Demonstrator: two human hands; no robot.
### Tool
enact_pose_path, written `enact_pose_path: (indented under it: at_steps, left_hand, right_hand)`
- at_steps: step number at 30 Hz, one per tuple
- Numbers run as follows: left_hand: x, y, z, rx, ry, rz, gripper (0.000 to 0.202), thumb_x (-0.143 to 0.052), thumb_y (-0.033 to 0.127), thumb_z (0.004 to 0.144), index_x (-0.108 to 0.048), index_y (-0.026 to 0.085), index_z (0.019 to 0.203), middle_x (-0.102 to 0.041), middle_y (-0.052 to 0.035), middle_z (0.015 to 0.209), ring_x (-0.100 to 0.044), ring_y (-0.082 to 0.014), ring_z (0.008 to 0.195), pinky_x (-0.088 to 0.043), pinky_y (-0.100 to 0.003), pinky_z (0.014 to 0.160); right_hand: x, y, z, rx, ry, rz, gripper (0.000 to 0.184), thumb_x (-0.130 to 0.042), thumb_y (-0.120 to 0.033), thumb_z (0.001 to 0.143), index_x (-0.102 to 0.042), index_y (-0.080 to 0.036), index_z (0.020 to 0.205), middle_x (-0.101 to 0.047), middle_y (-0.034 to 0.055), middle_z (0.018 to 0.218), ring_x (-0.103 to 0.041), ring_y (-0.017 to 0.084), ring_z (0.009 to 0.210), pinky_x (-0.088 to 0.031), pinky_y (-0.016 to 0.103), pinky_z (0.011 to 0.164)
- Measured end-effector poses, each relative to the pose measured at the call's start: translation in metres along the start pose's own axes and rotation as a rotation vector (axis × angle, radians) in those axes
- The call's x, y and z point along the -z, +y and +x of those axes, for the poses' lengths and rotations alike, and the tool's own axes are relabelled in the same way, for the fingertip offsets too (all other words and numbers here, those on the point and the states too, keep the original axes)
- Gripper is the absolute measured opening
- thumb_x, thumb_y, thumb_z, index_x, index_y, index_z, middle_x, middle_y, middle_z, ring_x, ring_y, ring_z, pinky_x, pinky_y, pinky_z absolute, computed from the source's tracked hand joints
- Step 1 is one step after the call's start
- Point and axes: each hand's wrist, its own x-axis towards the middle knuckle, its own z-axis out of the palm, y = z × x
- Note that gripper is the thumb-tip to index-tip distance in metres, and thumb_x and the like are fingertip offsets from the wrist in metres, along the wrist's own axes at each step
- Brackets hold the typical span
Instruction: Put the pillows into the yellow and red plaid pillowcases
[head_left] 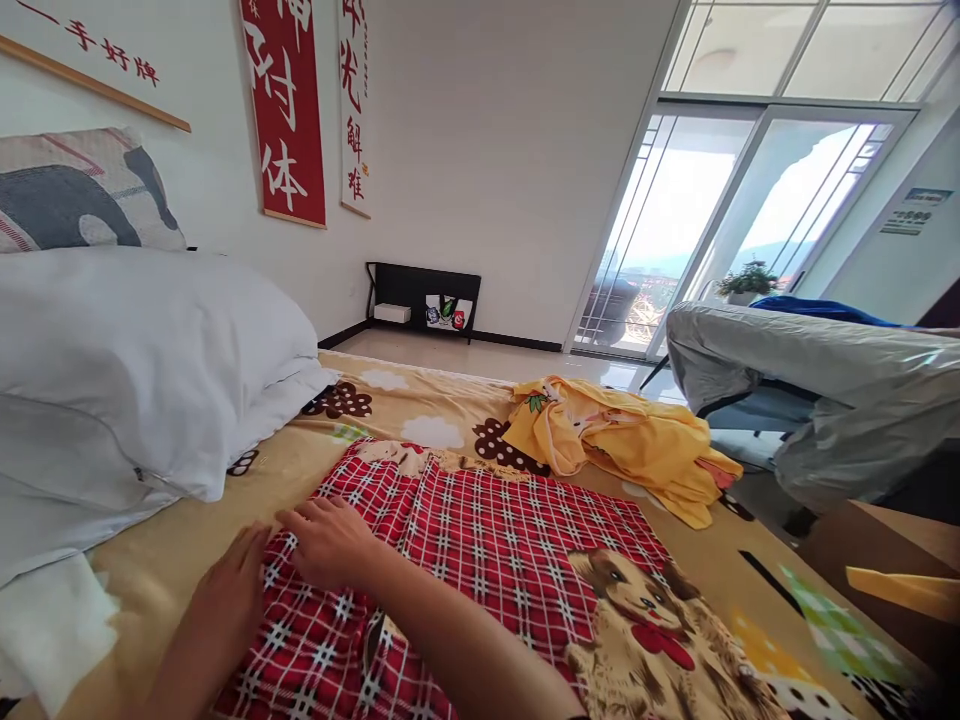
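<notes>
A red plaid cloth garment (495, 540) with a large brown dog print is spread on the bed, its exact kind unclear. At its left edge my left hand (234, 585) has its fingers together against the fabric; the thumb is hidden. Just to the right, my right hand (330, 540) rests over the same edge with bent fingers, gripping the cloth there. The two hands nearly touch at the fingertips. Beyond the garment lies a crumpled yellow garment (622, 430).
The bed has a tan patterned sheet (420, 385). White bedding (150, 370) is piled at the left, a patterned pillow (82, 190) on top. To the right are a plastic-covered piece of furniture (817, 340) and a cardboard box (877, 570). A low black shelf (427, 285) stands by the wall.
</notes>
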Motion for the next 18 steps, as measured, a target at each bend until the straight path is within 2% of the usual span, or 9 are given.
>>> enact_pose_path:
  at_steps: [2, 4, 7, 10, 13, 16, 18]
  left_hand:
    - [-0.020, -0.004, -0.001, -0.037, -0.022, -0.050, 0.051, -0.025, 0.023, 0.089, -0.058, 0.011, 0.127, -0.061, -0.0136, 0.132, -0.059, -0.0219, 0.120, -0.050, -0.035, 0.099]
    - [-0.032, -0.007, -0.008, -0.055, -0.053, -0.049, 0.049, -0.030, 0.032, 0.090, -0.062, 0.016, 0.124, -0.063, -0.0101, 0.129, -0.061, -0.0235, 0.118, -0.051, -0.038, 0.099]
    - [-0.036, -0.007, -0.020, -0.103, -0.058, -0.009, 0.052, -0.037, 0.043, 0.087, -0.065, 0.020, 0.124, -0.059, -0.0062, 0.134, -0.058, -0.0266, 0.122, -0.050, -0.043, 0.100]
    - [-0.035, -0.007, -0.024, -0.122, -0.063, 0.032, 0.056, -0.036, 0.047, 0.087, -0.062, 0.021, 0.129, -0.053, -0.0039, 0.140, -0.055, -0.0257, 0.126, -0.050, -0.043, 0.100]
    - [-0.035, -0.008, -0.022, -0.118, -0.119, 0.060, 0.055, -0.038, 0.049, 0.086, -0.064, 0.024, 0.128, -0.051, -0.0030, 0.141, -0.054, -0.0272, 0.126, -0.051, -0.046, 0.099]
    - [-0.032, -0.007, -0.018, -0.108, -0.211, 0.046, 0.053, -0.042, 0.049, 0.085, -0.063, 0.027, 0.129, -0.050, -0.0018, 0.141, -0.053, -0.0275, 0.128, -0.051, -0.045, 0.099]
    - [-0.027, -0.005, -0.016, -0.075, -0.239, 0.015, 0.056, -0.042, 0.049, 0.086, -0.058, 0.024, 0.133, -0.049, -0.0031, 0.142, -0.051, -0.0272, 0.129, -0.050, -0.045, 0.101]
  right_hand:
    - [-0.022, 0.011, 0.012, -0.009, 0.057, 0.059, 0.048, -0.037, -0.036, 0.098, -0.037, -0.020, 0.142, -0.053, 0.0088, 0.141, -0.048, 0.020, 0.129, -0.041, 0.043, 0.104]
    - [-0.045, 0.029, 0.019, -0.042, -0.023, 0.134, 0.050, -0.032, -0.047, 0.099, -0.036, -0.025, 0.144, -0.044, 0.0064, 0.150, -0.036, 0.019, 0.139, -0.031, 0.047, 0.112]
    - [-0.065, 0.067, 0.024, -0.217, -0.096, 0.200, 0.056, -0.028, -0.057, 0.097, -0.037, -0.030, 0.145, -0.032, 0.0031, 0.157, -0.025, 0.018, 0.145, -0.017, 0.050, 0.117]
    - [-0.067, 0.107, 0.028, -0.428, -0.057, 0.193, 0.062, -0.025, -0.061, 0.096, -0.033, -0.028, 0.148, -0.026, 0.0048, 0.159, -0.021, 0.021, 0.146, -0.012, 0.051, 0.118]
    - [-0.064, 0.137, 0.031, -0.565, -0.027, 0.163, 0.064, -0.023, -0.060, 0.096, -0.034, -0.025, 0.149, -0.026, 0.0081, 0.158, -0.019, 0.025, 0.147, -0.012, 0.054, 0.117]
    - [-0.066, 0.151, 0.036, -0.708, -0.007, 0.114, 0.065, -0.024, -0.057, 0.097, -0.036, -0.019, 0.148, -0.028, 0.0139, 0.157, -0.021, 0.030, 0.146, -0.015, 0.056, 0.115]
    - [-0.067, 0.153, 0.040, -0.782, -0.002, 0.071, 0.066, -0.026, -0.056, 0.097, -0.035, -0.017, 0.148, -0.029, 0.0166, 0.156, -0.022, 0.032, 0.145, -0.016, 0.057, 0.115]
